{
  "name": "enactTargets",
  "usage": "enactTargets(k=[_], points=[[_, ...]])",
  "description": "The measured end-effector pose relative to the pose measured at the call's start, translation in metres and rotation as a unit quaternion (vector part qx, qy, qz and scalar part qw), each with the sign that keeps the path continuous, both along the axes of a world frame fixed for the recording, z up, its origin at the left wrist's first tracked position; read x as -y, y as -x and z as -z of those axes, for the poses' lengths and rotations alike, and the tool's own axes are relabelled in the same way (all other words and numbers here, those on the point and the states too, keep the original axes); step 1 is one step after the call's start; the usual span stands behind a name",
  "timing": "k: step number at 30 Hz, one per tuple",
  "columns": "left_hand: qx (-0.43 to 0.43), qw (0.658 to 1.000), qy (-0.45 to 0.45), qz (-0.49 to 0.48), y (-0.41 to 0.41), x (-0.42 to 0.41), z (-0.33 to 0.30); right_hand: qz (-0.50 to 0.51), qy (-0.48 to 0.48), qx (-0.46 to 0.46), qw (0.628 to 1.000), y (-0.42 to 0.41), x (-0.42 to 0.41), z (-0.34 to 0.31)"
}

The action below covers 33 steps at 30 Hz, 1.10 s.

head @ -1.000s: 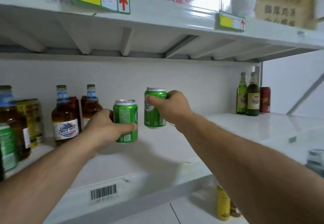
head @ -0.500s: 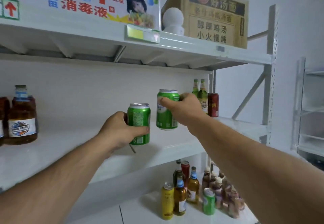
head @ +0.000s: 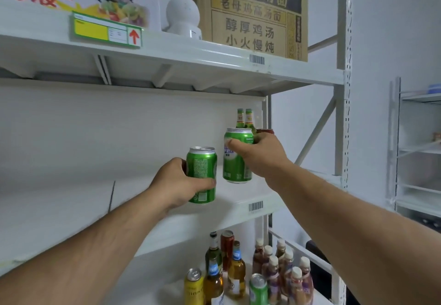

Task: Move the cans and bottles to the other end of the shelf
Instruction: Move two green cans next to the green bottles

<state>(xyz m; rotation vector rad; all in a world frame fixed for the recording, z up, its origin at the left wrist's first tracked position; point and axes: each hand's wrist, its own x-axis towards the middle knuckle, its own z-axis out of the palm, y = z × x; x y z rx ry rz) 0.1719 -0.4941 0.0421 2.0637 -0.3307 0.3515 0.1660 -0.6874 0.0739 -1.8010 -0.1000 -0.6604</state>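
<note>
The left hand wraps its fingers and thumb round a green beer can, held upright above the white middle shelf. At two o'clock from it, the right hand grips a second green can — also upright, slightly higher. Just behind, at twelve o'clock, stand two green bottles and a red can, mostly hidden.

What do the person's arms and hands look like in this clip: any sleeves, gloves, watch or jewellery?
Both forearms are bare from the frame edge to the wrist, with no sleeve in view. The left hand and right hand wear no gloves. No watch, band or ring shows on the sides facing the camera. No markings or tattoos are visible on either arm.
</note>
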Motion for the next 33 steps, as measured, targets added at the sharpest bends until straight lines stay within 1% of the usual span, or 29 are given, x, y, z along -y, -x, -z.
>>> enactTargets(k=[6, 12, 15, 22, 26, 33], points=[[-0.006, 1.0, -0.001, 0.01, -0.063, 0.033, -0.005, 0.021, 0.002, -0.002, 1.0, -0.052, 0.035, -0.005], [-0.017, 1.0, 0.015, -0.001, -0.117, 0.056, -0.012, 0.021, -0.006, -0.012, 1.0, -0.108, 0.056, -0.011], [-0.028, 0.999, 0.02, -0.013, -0.141, 0.065, -0.014, 0.023, 0.006, -0.019, 1.0, -0.139, 0.063, -0.012], [-0.037, 0.997, 0.03, -0.067, -0.185, 0.085, -0.019, -0.001, 0.023, -0.03, 0.999, -0.22, 0.08, -0.015], [-0.028, 0.993, 0.033, -0.112, -0.208, 0.097, -0.028, -0.041, 0.04, -0.04, 0.998, -0.266, 0.085, -0.017], [-0.025, 0.983, 0.065, -0.168, -0.241, 0.104, -0.035, -0.068, 0.103, -0.077, 0.989, -0.323, 0.077, -0.014]])
